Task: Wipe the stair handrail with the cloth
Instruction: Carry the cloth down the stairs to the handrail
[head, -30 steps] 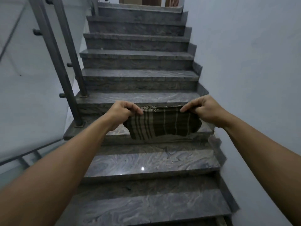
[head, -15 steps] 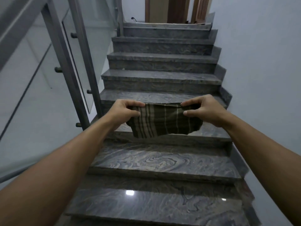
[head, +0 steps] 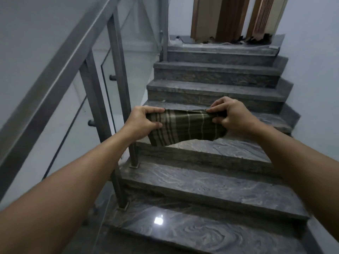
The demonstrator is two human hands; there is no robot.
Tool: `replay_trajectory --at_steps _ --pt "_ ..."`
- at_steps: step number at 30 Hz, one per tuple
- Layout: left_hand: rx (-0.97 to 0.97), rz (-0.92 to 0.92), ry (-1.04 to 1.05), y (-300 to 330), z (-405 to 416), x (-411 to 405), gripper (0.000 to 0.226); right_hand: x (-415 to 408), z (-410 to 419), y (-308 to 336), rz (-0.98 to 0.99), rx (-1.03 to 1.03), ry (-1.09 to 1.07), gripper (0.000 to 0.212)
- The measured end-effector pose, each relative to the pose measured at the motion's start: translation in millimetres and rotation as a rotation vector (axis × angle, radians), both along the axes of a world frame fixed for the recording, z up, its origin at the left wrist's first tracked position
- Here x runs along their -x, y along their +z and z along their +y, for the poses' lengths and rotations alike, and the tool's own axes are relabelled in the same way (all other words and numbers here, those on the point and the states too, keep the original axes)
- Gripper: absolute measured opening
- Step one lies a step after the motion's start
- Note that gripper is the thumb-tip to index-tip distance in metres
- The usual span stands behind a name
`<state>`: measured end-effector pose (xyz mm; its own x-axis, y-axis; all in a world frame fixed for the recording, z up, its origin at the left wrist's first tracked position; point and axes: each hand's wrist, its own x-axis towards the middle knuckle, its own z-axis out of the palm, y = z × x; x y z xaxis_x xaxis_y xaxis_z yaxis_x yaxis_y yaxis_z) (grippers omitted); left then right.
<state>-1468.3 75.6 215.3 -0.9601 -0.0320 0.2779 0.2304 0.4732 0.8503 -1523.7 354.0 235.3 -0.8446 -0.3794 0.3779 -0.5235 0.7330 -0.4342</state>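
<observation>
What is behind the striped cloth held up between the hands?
Behind the cloth, held by the left hand and right hand, lie stair treads; the part directly behind it is hidden.

Cloth point(head: 185, 128): dark green, pale stripes, stretched flat in mid-air, clear of the handrail. Left hand point(head: 143, 123): pinches the cloth's left end. Right hand point(head: 232, 116): pinches its right end. Handrail point(head: 55, 70): grey metal, left of cloth, untouched. Stairs point(head: 211, 180): veined grey stone, below and beyond cloth.
</observation>
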Motion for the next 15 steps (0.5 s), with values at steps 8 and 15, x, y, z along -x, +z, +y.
replay_trajectory --at_steps 8,15 --pt "0.091 0.026 -0.006 98 -14 114 0.048 96 -13 100 0.062 -0.035 -0.039 0.033" --pt "0.202 0.064 0.013 168 7 210 0.051 189 4 166 0.077 -0.036 -0.022 0.033"
